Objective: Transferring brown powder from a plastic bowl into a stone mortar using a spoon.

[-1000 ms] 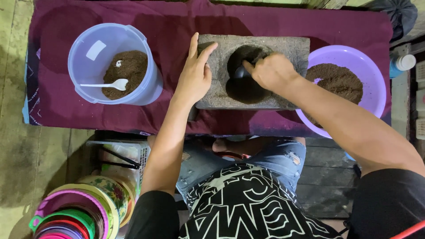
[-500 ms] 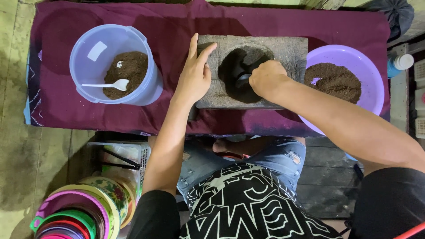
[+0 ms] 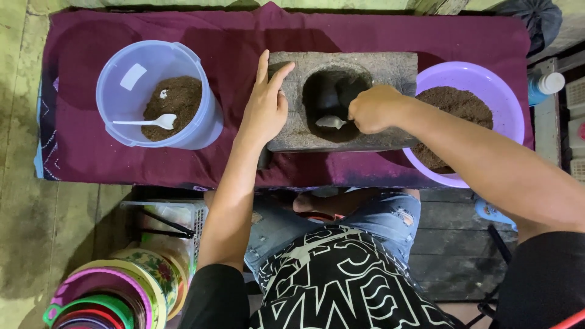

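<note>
Scooping goes best with the left hand flat, fingers spread, bracing the stone mortar at nine o'clock, while the right hand, closed on a spoon, keeps its bowl level inside the hollow.

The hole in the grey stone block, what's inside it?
Inside the stone block sits a metal spoon, held by the right hand. The hole is dark, so what lies at the bottom cannot be seen. The left hand rests on the block.
</note>
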